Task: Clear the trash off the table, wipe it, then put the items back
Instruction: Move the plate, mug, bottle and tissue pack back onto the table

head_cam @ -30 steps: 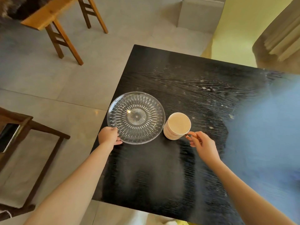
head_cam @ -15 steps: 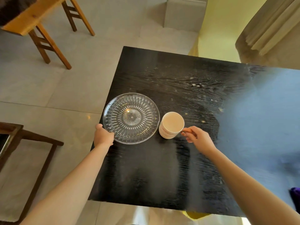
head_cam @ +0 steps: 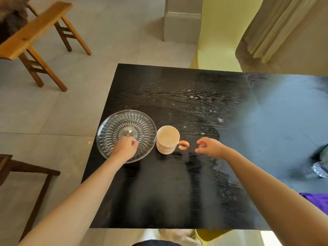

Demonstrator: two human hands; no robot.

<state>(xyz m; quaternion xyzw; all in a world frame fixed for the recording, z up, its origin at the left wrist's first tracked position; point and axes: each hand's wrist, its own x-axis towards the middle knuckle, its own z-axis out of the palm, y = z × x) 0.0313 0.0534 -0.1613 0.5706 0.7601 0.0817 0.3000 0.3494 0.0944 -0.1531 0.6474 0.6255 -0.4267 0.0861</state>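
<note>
A clear cut-glass plate (head_cam: 131, 123) lies at the left edge of the black table (head_cam: 177, 192). Right beside it stands a cream mug (head_cam: 167, 139) with its orange handle pointing right. My left hand (head_cam: 125, 150) is over the near part of the plate with its fingers curled in. I cannot tell whether it touches the glass. My right hand (head_cam: 210, 147) hovers just right of the mug handle, apart from it, fingers spread and holding nothing. Pale crumbs (head_cam: 220, 119) dot the tabletop behind the mug.
A light wooden stool (head_cam: 35, 32) stands on the tiled floor at far left. A dark wooden chair (head_cam: 26, 171) is close to the table's left side. A purple cloth (head_cam: 317, 199) and a clear crumpled object (head_cam: 321, 168) lie at the right edge.
My right hand has let go of the mug handle and drawn back to the right. My left hand has left the plate's rim and moved in over the plate.
</note>
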